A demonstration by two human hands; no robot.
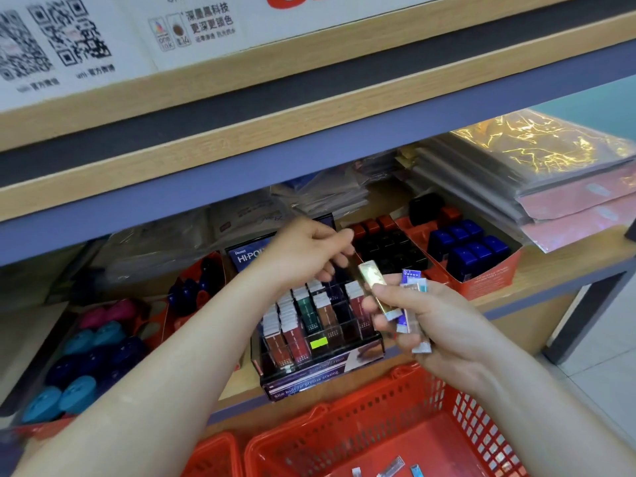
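Observation:
My right hand (437, 325) grips a small bunch of slim erasers: a gold one (373, 282) on the left and several blue and white ones (413, 304) beside it. My left hand (309, 253) hovers over the clear display rack (330, 359) of slim erasers, fingers loosely curled and pointing down at the back rows; I see nothing held in it. The rack's compartments hold red, green, brown and dark erasers. Below stands a red shopping basket (378, 407) with a few erasers (392, 468) on its bottom.
On the shelf, trays of blue and pink sharpeners (79, 356) sit at the left and red boxes of black and blue items (464, 246) at the right. Stacked wrapped paper packs (550, 173) lie at the back right. An upper shelf edge (309, 132) overhangs.

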